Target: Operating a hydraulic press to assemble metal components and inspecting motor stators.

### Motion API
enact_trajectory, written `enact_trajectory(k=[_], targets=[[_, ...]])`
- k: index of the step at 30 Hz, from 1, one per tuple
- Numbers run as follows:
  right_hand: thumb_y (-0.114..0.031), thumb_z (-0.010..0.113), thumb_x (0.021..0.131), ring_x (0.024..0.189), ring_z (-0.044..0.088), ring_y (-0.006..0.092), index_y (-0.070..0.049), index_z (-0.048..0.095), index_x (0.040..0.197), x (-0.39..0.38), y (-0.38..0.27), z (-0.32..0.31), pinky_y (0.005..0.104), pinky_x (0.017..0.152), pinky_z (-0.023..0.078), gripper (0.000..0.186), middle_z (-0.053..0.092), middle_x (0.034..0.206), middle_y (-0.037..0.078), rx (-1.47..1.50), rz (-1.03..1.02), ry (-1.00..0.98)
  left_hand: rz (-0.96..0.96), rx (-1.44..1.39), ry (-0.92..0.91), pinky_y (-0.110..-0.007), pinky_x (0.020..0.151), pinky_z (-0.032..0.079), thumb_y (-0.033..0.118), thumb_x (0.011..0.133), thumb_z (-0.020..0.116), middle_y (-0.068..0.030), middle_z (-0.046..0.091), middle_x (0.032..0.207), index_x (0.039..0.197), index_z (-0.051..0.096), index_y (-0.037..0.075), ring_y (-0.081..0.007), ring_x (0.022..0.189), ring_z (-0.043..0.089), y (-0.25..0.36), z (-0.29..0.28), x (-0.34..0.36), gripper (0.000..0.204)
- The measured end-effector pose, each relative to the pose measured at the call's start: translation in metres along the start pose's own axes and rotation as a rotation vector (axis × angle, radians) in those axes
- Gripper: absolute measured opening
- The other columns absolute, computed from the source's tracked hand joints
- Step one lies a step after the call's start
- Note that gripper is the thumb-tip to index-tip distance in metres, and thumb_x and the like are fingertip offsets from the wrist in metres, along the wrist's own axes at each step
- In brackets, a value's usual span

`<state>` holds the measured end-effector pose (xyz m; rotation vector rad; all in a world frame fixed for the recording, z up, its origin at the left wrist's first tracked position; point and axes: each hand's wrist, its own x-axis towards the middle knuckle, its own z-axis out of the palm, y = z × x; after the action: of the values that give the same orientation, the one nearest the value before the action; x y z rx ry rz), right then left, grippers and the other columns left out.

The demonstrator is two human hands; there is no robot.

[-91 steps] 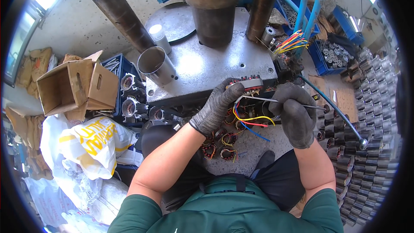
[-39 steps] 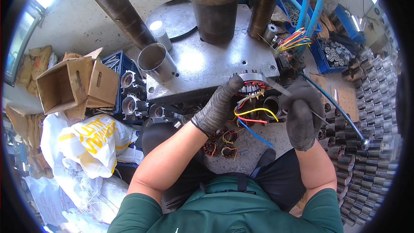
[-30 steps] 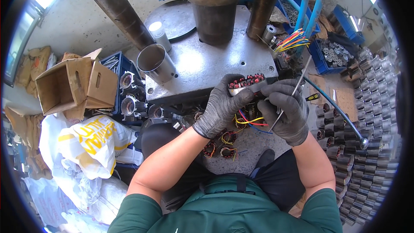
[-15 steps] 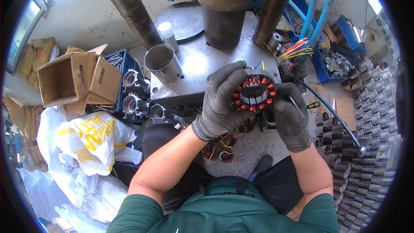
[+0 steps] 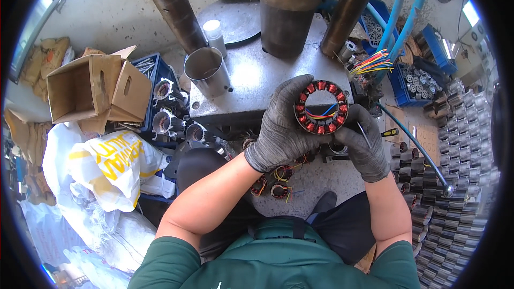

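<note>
My left hand (image 5: 279,131), in a grey knit glove, grips a motor stator ring (image 5: 321,127) with red copper windings, held upright facing me; coloured wires show through its centre. My right hand (image 5: 364,150), also gloved, is closed on a thin metal rod (image 5: 364,134) beside the ring’s lower right, its fingers at the rim. Beyond the ring is the steel press plate (image 5: 257,80) with an open metal cylinder (image 5: 209,83). A yellow-and-black handled tool (image 5: 389,132) lies right of my right hand. Several wired stators (image 5: 281,191) are below my hands.
Dark columns (image 5: 171,10) and a heavy ram (image 5: 289,21) rise behind. Cardboard boxes (image 5: 128,91), motor housings (image 5: 163,123) and plastic sacks (image 5: 101,166) crowd the left. Blue bins (image 5: 401,88), hoses (image 5: 401,16), a long lever (image 5: 417,144) and stacked metal cores (image 5: 460,144) stand right.
The stator has turned from edge-on to face me, its wires now behind the opening. The rod dropped from its raised slant into my right hand’s grip near the ring. The view shifted slightly.
</note>
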<state>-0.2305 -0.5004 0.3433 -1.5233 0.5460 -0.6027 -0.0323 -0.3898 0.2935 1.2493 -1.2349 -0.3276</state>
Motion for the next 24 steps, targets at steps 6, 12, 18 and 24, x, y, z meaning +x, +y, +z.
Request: enact_trajectory(k=[6,12,18,24], targets=[[-0.033,0.073,0.104,0.091,0.065,0.0112,-0.005,0.069,0.112,0.001,-0.004,-0.007,0.0293,0.084,0.054,0.029,0.071,0.095,0.002,-0.175,0.056,0.033,0.112,0.182,0.095,-0.046,0.119,0.051,0.027,0.065,0.108,-0.0162,0.053,0.150,0.161,0.040,0.007,-0.0307,0.139,0.058,0.000,-0.004,0.004,0.119],[-0.034,0.068,0.108,0.097,0.064,0.0095,-0.006,0.070,0.128,0.006,0.004,-0.014,0.0285,0.091,0.052,0.034,0.071,0.104,0.002,0.003,-0.036,0.145,0.146,0.217,0.121,-0.046,0.119,0.050,0.026,0.065,0.108,-0.0167,0.052,0.150,0.159,0.043,0.007,-0.0313,0.139,0.057,0.004,-0.007,0.007,0.116],[-0.019,0.072,0.105,0.097,0.061,0.0117,-0.003,0.069,0.122,0.024,0.023,-0.024,0.0296,0.090,0.051,0.024,0.068,0.103,0.003,-0.258,-0.151,0.187,0.131,0.206,0.150,-0.044,0.118,0.051,0.019,0.065,0.106,-0.0164,0.052,0.148,0.160,0.041,0.007,-0.0303,0.137,0.058,0.004,-0.007,0.006,0.115],[-0.006,0.071,0.100,0.101,0.072,0.0307,0.003,0.071,0.114,0.065,0.049,-0.028,0.0386,0.093,0.056,0.017,0.074,0.108,0.017,-0.635,-0.277,0.096,0.088,0.166,0.154,-0.043,0.117,0.052,0.012,0.065,0.105,-0.0161,0.052,0.147,0.161,0.038,0.008,-0.0299,0.136,0.059,0.005,-0.010,0.006,0.117]])
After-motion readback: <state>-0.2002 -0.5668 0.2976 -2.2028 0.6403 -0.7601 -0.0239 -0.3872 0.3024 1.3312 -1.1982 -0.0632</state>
